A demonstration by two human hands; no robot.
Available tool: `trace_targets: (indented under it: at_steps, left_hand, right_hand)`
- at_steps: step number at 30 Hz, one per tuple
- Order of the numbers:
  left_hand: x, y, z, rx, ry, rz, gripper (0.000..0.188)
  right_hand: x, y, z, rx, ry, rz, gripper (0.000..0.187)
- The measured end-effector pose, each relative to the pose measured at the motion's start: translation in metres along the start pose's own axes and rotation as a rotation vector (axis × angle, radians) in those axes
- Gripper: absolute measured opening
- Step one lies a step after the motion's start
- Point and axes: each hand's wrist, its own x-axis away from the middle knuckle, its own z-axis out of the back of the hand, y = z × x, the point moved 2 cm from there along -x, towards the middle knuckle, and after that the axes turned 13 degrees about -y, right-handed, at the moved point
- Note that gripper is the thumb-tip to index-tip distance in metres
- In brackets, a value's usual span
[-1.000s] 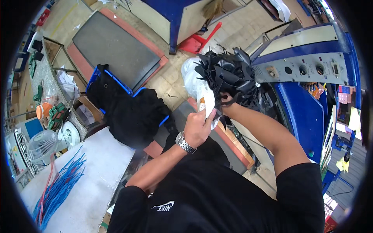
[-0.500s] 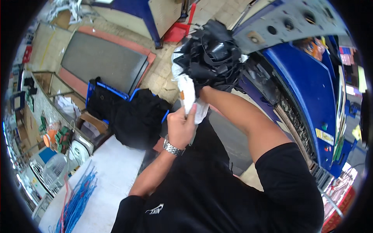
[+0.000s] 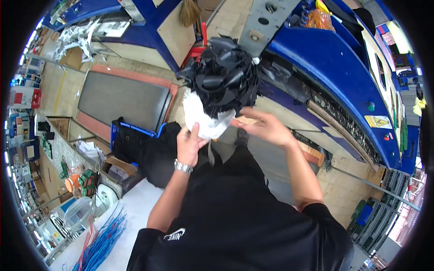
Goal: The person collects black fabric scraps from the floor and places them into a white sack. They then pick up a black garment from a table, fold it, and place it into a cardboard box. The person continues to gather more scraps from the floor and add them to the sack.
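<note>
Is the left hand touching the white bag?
Touching: the head view shows the left hand gripping the edge of the white bag, thumb laid over it.

Lower left, a loose bundle of blue ties [image 3: 105, 235] with a pinkish strand lies on a white bench [image 3: 142, 198], and beside it, farther left, stand a pale fan [image 3: 77, 213] and a small orange object [image 3: 72, 183]. Beyond, black cloth [image 3: 158, 153] spills over blue crates [image 3: 139, 129], near a dark grey slab [image 3: 122, 97] lying on reddish boards [image 3: 93, 118] on the tiled floor [image 3: 58, 97]. A straw broom [image 3: 189, 13] hangs head-down at the top, while a blue machine [image 3: 316, 58] bearing a yellow label [image 3: 378, 122] fills the right side.
</note>
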Motion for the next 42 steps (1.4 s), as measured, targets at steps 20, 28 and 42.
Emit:
trace_targets:
  at_steps: [20, 28, 42]
  left_hand:
    - [-0.05, 0.04, 0.112, -0.42, 0.274, 0.063, 0.049]
    - [-0.166, 0.036, 0.145, -0.465, -0.053, 0.3, 0.037]
    - [-0.2, -0.015, 0.126, 0.188, -0.162, 0.434, 0.031]
  right_hand:
    - [0.04, 0.06, -0.018, -1.291, 0.016, 0.67, 0.123]
    - [0.031, 0.078, 0.027, -0.119, 0.655, -0.029, 0.056]
    - [-0.351, -0.046, 0.193, 0.918, 0.131, -0.261, 0.07]
